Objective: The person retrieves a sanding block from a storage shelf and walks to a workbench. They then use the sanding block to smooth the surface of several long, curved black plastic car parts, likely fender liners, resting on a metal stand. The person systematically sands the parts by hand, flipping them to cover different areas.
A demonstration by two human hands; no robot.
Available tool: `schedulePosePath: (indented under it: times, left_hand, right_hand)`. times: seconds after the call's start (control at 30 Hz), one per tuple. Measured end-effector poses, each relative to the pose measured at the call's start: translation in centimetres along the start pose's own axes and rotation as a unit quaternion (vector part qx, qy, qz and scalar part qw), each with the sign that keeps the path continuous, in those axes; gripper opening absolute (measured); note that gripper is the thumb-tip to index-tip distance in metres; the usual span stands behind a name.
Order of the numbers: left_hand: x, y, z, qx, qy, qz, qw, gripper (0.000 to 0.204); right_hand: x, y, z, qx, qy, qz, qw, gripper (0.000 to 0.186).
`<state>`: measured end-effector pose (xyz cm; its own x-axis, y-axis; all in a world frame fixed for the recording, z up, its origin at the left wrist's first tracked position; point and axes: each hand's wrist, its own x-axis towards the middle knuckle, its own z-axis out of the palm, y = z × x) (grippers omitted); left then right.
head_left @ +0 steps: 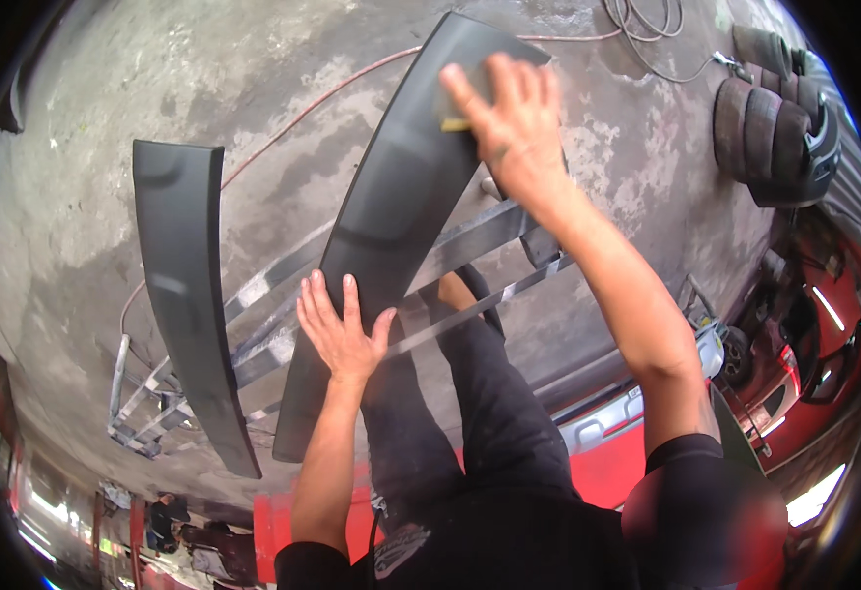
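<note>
A long dark grey curved panel [403, 187] lies across a metal stand [455, 236]. My right hand [514, 128] presses a thin yellow pad [455, 124] on the panel's upper part, slightly blurred, with its fingers over the pad. My left hand [344, 329] lies on the lower part of the same panel, fingers stretched out. To the left, a second, narrower dark panel [180, 265] rests on the stand, apart from both hands.
A hose [337, 79] runs over the concrete floor [96, 88]. Stacked tires [760, 133] and dark parts stand at upper right, red cars [824, 344] at right. A red vehicle body [607, 457] is behind my legs. Another person [163, 521] appears at lower left.
</note>
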<state>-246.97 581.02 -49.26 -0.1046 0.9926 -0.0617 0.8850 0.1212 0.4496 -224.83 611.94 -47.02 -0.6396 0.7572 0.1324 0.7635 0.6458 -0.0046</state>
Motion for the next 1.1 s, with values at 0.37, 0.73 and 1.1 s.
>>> schedulePosePath:
  times: [0.37,0.73,1.1]
  left_hand:
    - [0.0,0.5,-0.3,0.011,-0.008,-0.003,1.0,0.091]
    - [0.2,0.3,-0.2,0.007,-0.013,0.003,1.0,0.093]
    - [-0.1,0.2,-0.1,0.0,-0.008,-0.002,1.0,0.092]
  right_hand:
    - [0.4,2.1,-0.6,-0.023,-0.017,0.036,0.999,0.062]
    - [-2.3,0.1,-1.0,0.022,0.006,-0.011,1.0,0.071]
    - [-0.8,0.6,-1.0,0.029,-0.051,-0.048,0.997,0.068]
